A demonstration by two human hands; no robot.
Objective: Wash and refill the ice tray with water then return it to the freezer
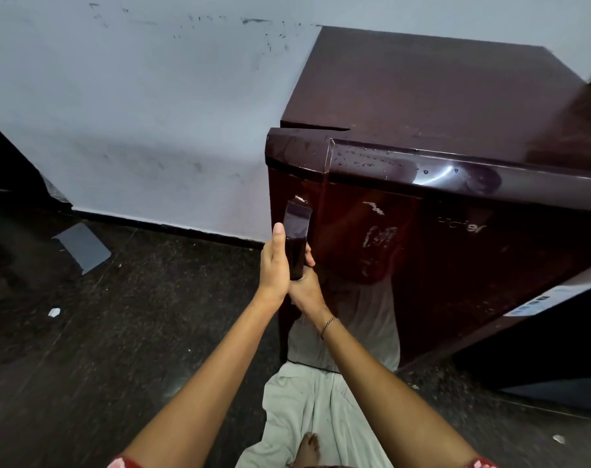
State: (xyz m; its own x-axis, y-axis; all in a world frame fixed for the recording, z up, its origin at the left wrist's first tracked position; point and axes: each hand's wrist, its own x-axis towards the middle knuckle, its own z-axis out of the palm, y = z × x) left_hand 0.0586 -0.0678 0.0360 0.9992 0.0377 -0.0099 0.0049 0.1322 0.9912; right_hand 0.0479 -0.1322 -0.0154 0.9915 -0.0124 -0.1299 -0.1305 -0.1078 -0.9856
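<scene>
Maroon fridge door [422, 251] looks shut; ice tray not in view, can't tell where. Left grip [274, 265] and right grip [305, 287] both curl round the handle [298, 228], left higher. Pull evenly towards you, mind the floor cloth [316, 400]

The way into the maroon fridge [422, 89] is barred by its closed door [439, 258], whose handle [297, 221] is gripped by the left hand [274, 265] and, lower, the right hand [306, 290]. Open floor [135, 332] is left on the left, bounded by a white wall [135, 113]; the right side is crowded by a dark unit [557, 349].
</scene>
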